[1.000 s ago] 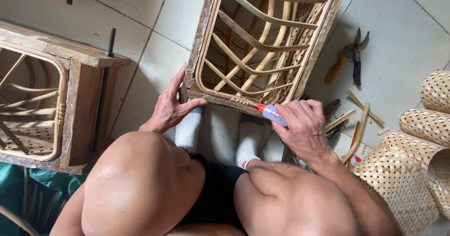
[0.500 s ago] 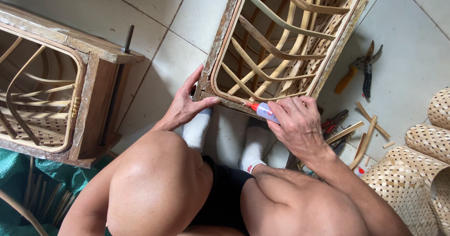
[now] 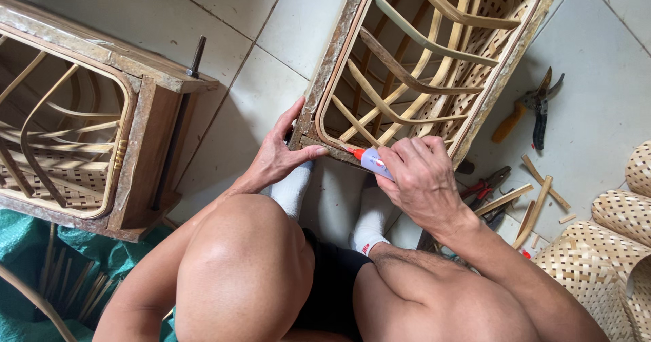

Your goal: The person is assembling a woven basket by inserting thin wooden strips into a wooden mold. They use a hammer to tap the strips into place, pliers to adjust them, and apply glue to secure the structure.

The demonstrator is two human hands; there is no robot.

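Left hand [image 3: 278, 155] spread open, pressing corner of wooden frame [image 3: 332, 64] on tiled floor [image 3: 271, 50], steadying it. Right hand [image 3: 420, 179] closed around small glue tube [image 3: 371, 160], red nozzle aimed at frame's near rim joint.

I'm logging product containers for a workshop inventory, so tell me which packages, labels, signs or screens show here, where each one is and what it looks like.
Glue tube: held in the right hand, nozzle at the near rim of the wooden frame; small, pale body, red tip.
Sock mark: small red patch on the white sock below that hand.
No signs or screens in view.
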